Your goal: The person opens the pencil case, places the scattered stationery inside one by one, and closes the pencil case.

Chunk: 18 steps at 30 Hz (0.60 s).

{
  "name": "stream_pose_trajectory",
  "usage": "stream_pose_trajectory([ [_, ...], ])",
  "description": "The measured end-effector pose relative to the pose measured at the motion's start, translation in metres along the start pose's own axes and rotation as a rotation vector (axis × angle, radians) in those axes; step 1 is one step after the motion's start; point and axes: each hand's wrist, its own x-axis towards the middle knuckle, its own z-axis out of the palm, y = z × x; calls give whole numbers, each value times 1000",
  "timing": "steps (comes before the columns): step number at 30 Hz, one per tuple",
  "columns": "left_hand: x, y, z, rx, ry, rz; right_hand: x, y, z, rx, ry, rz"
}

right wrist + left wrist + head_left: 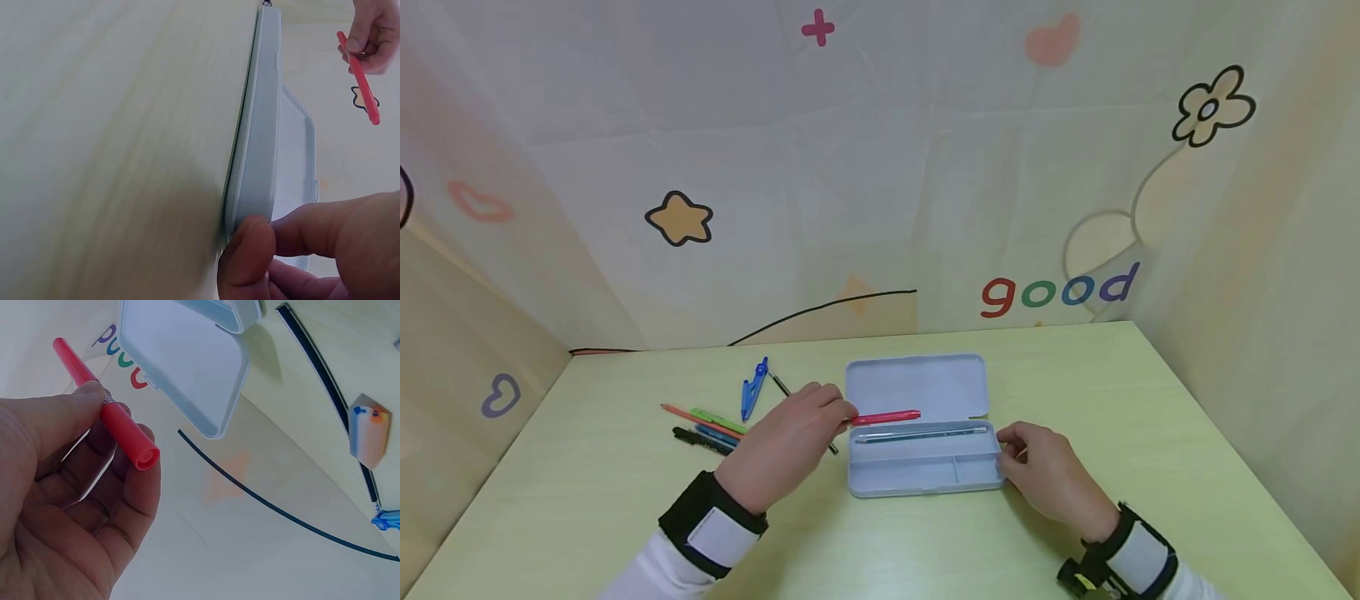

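Note:
A red pen (886, 417) is pinched between the thumb and fingers of my left hand (793, 446), held above the left part of an open pale blue pencil case (917, 492). Its capped end points right in the head view. The left wrist view shows the pen's red barrel (128, 434) angled across the fingertips. My right hand (1052, 471) grips the right end of the case with thumb and fingers. One dark pencil (921, 435) lies lengthwise in the rear compartment. The case's lid (917, 385) is laid back away from me.
Left of the case lie a blue compass (754, 388), a green pen (718, 419), an orange pencil (681, 412), a black pen (696, 438) and a blue pen (718, 434). Another black pen (779, 382) runs partly hidden beneath my left hand. A printed curtain (865, 167) borders the table's back.

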Motion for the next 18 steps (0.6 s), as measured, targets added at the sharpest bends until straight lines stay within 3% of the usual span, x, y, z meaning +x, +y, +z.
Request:
stream_pose_trajectory([
  [11,13,8,9,-11,-31,-22,0,0,0,-13,5,-6],
  [18,22,16,13,8,-88,-30,0,-1,0,-15,-1,15],
])
